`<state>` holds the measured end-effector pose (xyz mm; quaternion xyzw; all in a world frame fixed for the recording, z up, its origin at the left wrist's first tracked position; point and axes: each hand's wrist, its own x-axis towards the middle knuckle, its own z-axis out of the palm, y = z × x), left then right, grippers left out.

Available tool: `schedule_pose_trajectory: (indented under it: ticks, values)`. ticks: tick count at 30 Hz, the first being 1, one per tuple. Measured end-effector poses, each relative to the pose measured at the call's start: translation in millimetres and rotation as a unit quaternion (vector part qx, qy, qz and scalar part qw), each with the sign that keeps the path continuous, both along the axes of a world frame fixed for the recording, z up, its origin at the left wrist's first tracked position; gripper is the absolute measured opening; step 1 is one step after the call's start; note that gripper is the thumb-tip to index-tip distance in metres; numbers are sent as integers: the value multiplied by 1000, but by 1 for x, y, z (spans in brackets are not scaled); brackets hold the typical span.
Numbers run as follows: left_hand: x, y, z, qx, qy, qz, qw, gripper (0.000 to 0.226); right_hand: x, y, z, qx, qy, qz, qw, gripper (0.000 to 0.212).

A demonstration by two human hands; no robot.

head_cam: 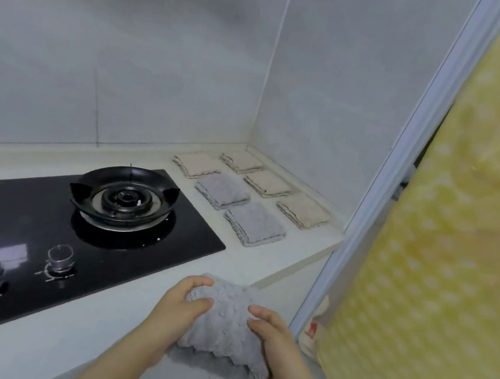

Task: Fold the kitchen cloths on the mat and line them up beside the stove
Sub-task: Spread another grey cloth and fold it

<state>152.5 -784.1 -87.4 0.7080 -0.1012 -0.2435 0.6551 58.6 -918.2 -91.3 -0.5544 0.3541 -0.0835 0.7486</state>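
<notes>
The left hand (184, 308) and right hand (276, 337) both grip a folded grey cloth (227, 329) over the white countertop's (262, 265) front edge. Six folded cloths (255, 225) lie in two rows beside the black glass gas stove (36, 218), in a white-tiled corner (259, 90).

Grey fluffy cloth (224, 325), folded, gripped at its sides by left hand (184, 308) and right hand (276, 337) at the counter's (245, 265) front edge | four beige folded cloths (267, 183), two grey folded cloths (255, 223) lie flat in two rows of three just right of the stove (68, 224).
</notes>
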Motion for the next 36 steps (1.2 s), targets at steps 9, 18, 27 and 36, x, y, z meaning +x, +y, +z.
schedule_pose_trajectory:
  ticks: [9, 18, 27, 36]
  values:
    - [137, -145, 15, 26, -36, -24, 999, 25, 135, -145, 20, -30, -18, 2, 999, 10]
    - [227, -272, 0, 3, -8, 65, 998, 27, 244, -287, 8, -46, -25, 86, 995, 9]
    - [279, -357, 0, 8, 2, 188, 982, 24, 344, -385, 14, -111, -16, 218, 970, 15]
    - [361, -363, 9, 15, 18, 243, 970, 20, 444, -395, 20, -143, -24, 289, 946, 19]
